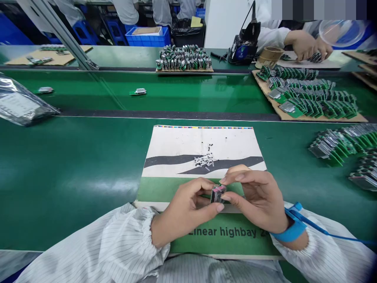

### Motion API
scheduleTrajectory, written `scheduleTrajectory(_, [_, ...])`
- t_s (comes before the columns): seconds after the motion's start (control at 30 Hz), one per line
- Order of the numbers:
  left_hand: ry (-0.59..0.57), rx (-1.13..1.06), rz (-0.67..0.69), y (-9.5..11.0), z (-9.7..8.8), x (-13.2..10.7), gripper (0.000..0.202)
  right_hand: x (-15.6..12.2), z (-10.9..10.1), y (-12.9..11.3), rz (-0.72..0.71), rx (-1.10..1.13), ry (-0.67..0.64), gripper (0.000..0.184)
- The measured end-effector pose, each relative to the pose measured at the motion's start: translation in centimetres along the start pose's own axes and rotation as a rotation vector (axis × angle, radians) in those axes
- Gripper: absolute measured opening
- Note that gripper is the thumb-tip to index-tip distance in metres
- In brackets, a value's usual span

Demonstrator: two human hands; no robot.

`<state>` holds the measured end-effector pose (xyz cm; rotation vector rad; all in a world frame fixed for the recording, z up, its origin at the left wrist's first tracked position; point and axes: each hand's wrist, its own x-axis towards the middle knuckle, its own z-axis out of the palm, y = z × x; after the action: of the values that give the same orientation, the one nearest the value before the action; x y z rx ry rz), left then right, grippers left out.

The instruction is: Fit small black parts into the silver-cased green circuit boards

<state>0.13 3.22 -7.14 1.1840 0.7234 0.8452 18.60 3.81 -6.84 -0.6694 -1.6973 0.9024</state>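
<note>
Green bench: module between left hand, right hand

A white work coat with fine grey pinstripes is being worn, and both arms are being covered by its long, loose sleeves. The left sleeve is being gathered at the wrist by an elastic cuff, the cloth puckering into small folds there. The same stripes are being shown on the right sleeve. A bright blue wrist strap is being worn on the right wrist, and a thin blue cable is being led from it across that sleeve. The left hand and right hand are being left bare.
</note>
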Motion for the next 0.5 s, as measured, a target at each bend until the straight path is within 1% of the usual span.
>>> scheduleTrajectory(0.2, [0.018,0.003,0.017,0.05,0.09,0.03,0.013,-0.18,0.03,0.05,0.040,0.094,-0.046,0.049])
scheduleTrajectory(0.33, [0.016,0.021,0.035,0.00,0.11,0.02,0.012,-0.27,0.18,-0.12,0.079,0.110,-0.038,0.050])
scheduleTrajectory(0.5, [0.009,0.070,0.064,-0.15,0.00,-0.10,0.011,-0.39,0.28,-0.13,0.086,0.106,-0.018,0.052])
